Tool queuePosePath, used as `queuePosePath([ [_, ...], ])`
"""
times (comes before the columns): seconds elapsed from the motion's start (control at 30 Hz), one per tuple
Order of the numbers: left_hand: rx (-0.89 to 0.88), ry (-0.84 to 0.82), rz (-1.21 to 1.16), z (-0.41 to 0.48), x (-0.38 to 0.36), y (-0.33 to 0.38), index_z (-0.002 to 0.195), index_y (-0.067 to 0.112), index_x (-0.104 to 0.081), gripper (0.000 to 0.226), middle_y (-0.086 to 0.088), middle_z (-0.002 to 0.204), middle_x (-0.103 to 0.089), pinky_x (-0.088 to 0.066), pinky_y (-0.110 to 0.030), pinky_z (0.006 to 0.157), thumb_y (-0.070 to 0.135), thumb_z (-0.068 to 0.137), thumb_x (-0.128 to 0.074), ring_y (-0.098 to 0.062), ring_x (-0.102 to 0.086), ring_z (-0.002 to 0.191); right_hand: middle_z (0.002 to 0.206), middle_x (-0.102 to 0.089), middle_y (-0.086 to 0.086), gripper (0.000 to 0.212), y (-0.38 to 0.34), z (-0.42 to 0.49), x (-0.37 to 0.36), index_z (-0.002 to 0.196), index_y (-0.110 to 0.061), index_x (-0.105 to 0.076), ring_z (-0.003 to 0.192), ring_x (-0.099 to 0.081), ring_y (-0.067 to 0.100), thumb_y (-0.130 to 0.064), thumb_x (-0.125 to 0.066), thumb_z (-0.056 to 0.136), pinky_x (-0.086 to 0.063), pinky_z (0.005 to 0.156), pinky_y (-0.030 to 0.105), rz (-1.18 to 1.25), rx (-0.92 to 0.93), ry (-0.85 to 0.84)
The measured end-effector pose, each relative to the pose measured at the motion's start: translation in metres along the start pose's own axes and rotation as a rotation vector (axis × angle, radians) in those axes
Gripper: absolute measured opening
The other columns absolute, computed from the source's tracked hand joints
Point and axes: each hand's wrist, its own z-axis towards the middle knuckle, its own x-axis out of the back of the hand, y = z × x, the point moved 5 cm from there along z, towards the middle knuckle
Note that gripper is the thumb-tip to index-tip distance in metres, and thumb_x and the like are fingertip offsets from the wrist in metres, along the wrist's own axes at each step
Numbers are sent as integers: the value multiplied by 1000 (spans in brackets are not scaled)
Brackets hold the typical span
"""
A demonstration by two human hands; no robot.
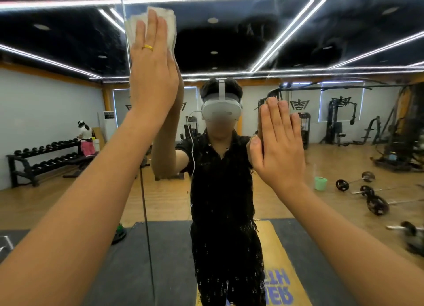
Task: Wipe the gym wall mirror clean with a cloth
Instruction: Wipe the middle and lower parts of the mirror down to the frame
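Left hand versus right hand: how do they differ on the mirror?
The left hand presses a white cloth to the mirror, raised high; the right hand rests bare on it, lower. The left hand wears a yellow ring; the right hand shows none. Both lie flat, fingers straight.

A black ceiling (68, 34) crossed by white light strips (286, 30) fills twelve o'clock. White walls (46, 103) meet a wooden floor (286, 186). A dumbbell rack (43, 161) stands at nine o'clock, a weight machine (339, 122) at two, and barbells (367, 191) beside a green bucket (320, 183) at four.
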Motion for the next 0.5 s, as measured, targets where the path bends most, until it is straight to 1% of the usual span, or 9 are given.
queuePosePath([
  [0.07,-33,22,-32,-14,-4,5,158,-2,-30,54,-19,167,-27,-11,-33,124,13,106,-35,-35,-25,156,170,-17,18,65,-1,1,-1,161,-1,-22,159,-12,31,-30,-34,104,-9,129,52,-2,2,2],
  [0.13,-13,0,-12,-36,-10,16,161,4,-25,55,-12,170,-21,-10,-29,120,13,108,-36,-32,-19,158,170,-17,18,65,-1,2,-1,161,-1,-23,159,-12,31,-31,-33,104,-8,129,51,-4,1,1],
  [0.2,-9,-30,-11,-44,-15,31,164,10,-20,56,-6,173,-15,-16,-32,121,13,110,-35,-30,-12,159,170,-17,17,66,-2,2,-2,161,-1,-23,159,-11,31,-31,-33,104,-8,129,51,-15,-5,-3],
  [0.27,-90,-63,-40,-35,-20,52,163,9,-23,56,-8,172,-17,-24,-43,125,9,109,-37,-34,-13,158,170,-17,17,66,-1,2,-2,161,-1,-22,159,-11,31,-32,-33,104,-8,129,52,-32,-7,-8],
  [0.33,-212,-101,-46,-24,-29,76,162,7,-27,57,-11,171,-21,-29,-50,125,5,106,-42,-37,-16,157,170,-18,17,66,-2,2,-2,161,-1,-23,159,-11,31,-32,-32,104,-9,129,52,-35,-6,-10],
  [0.43,-358,-185,-36,-15,-45,109,162,10,-27,60,-9,170,-22,-33,-52,120,7,106,-47,-37,-18,157,169,-20,18,65,-2,1,0,160,0,-25,158,-14,32,-31,-33,104,-11,129,53,-22,-5,7],
  [0.5,-459,-232,-32,-15,-52,122,162,11,-28,60,-7,170,-24,-30,-50,121,7,106,-48,-36,-19,157,168,-22,18,64,-1,1,1,160,0,-27,158,-16,32,-30,-34,104,-12,128,53,-15,-2,21],
])
